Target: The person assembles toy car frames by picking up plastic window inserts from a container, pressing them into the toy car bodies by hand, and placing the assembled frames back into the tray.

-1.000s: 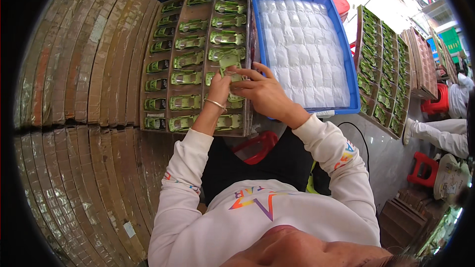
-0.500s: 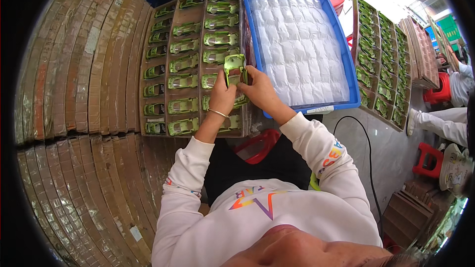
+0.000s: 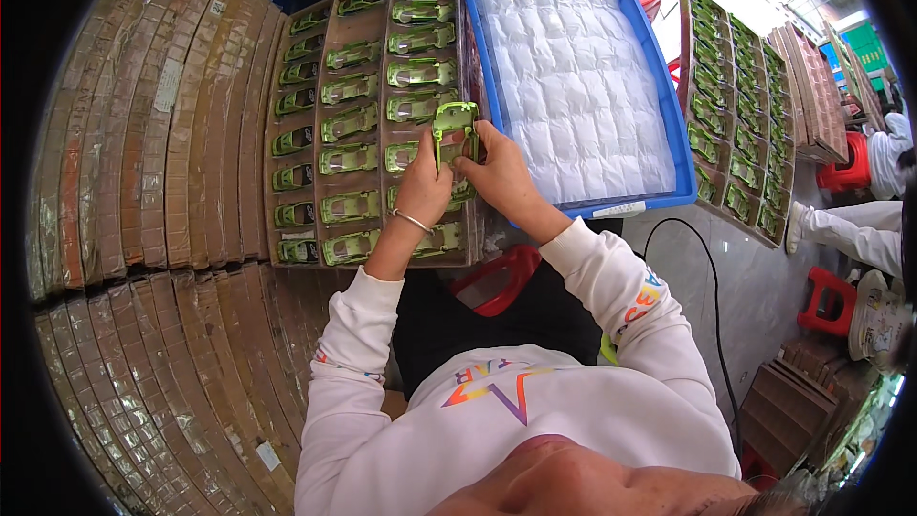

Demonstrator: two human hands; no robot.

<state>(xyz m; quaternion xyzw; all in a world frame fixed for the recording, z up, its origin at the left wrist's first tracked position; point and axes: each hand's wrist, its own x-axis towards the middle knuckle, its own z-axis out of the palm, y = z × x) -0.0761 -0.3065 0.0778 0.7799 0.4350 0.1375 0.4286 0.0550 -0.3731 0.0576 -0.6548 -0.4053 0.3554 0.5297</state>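
Note:
Between both hands I hold one green toy car body shell (image 3: 456, 117), raised above the right side of a brown cardboard tray (image 3: 376, 38). My left hand (image 3: 422, 182) grips its left side, a bangle on that wrist. The fingers of my right hand (image 3: 499, 170) are closed on its right side, thumb toward the middle. Beneath my hands, the tray holds rows of similar green car shells (image 3: 350, 124) in long compartments. Darker-topped shells (image 3: 294, 140) fill the left column. My left forearm and hand hide some shells at the tray's near right.
A blue plastic tray (image 3: 680, 134) full of white padded packets (image 3: 573, 86) stands right of the cardboard one. Stacked cardboard trays (image 3: 143, 134) line the left. Farther right are another tray of green shells (image 3: 735, 115), a black cable (image 3: 714, 306), red stools (image 3: 827, 301) and another person's legs (image 3: 850, 229).
The car shell has stayed in both hands, with only a slight shift of its angle. The whole view has moved a little; the trays remain in place.

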